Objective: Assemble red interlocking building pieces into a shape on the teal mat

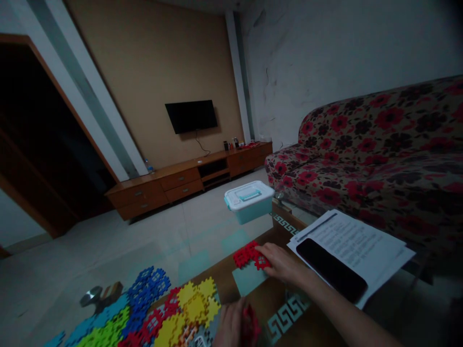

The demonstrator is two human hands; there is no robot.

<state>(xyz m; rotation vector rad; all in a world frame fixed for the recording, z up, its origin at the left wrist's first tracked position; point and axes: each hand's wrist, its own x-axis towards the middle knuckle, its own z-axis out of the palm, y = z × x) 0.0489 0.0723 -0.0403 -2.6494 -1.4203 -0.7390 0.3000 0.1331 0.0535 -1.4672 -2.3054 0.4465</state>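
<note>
one hand (278,262) on red tiles (251,255), table edge (287,224) near

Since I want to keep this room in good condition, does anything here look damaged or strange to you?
Yes. The white plaster wall above the red-flowered fabric sofa has dark, jagged cracks and blotchy patches, so it looks damaged.

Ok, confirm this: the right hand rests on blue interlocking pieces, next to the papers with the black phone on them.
Wrong colour: in the head view, the right hand rests on red interlocking pieces, not blue, next to the papers with the black phone on them.
</note>
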